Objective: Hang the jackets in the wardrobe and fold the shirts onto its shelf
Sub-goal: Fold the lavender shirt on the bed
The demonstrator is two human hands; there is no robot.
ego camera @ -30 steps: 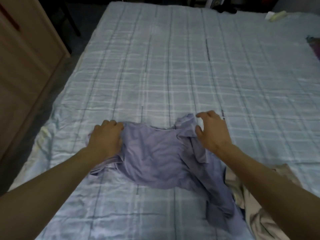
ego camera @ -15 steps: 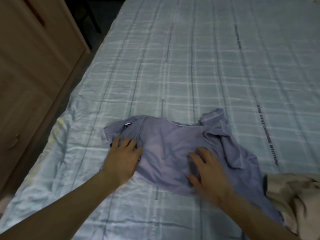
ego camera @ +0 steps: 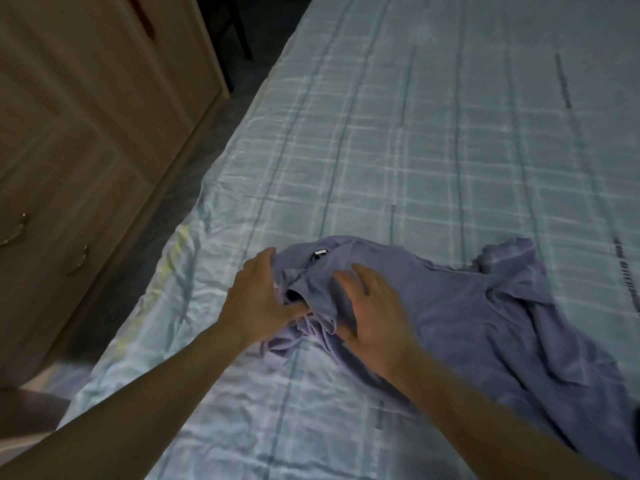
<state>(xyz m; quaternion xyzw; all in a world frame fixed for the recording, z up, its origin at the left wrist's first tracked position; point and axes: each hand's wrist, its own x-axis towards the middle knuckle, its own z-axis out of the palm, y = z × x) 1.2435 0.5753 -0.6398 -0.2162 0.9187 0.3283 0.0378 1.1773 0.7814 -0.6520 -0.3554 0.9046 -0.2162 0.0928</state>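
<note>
Both hands shifted left since earlier frame, onto collar end; cloth now bunched between them. Left hand [ego camera: 263, 299] fingers straight, touching shirt's left edge; right hand [ego camera: 375, 315] flat, spread, pressing cloth. Under them crumpled lavender-blue soft cotton shirt [ego camera: 478, 317], near side of bed with pale blue checked sheet [ego camera: 381, 150]; beige wooden wardrobe [ego camera: 86, 133] left. Likely light, limp, unslippery: take hold at shoulder seams beside collar.

Shirt [ego camera: 467, 306]: plain dusty blue-violet; paler lilac at the bunched near edge.
Neck label [ego camera: 320, 252]: white.
Bedsheet [ego camera: 415, 150]: pale aqua, checked with white bands and thin darker teal lines.
Sheet edge streak [ego camera: 173, 254]: faint yellow.
Wardrobe [ego camera: 86, 116]: plain light beige wood.
Handles [ego camera: 78, 261]: silvery.
Floor [ego camera: 211, 136]: dark grey.
</note>
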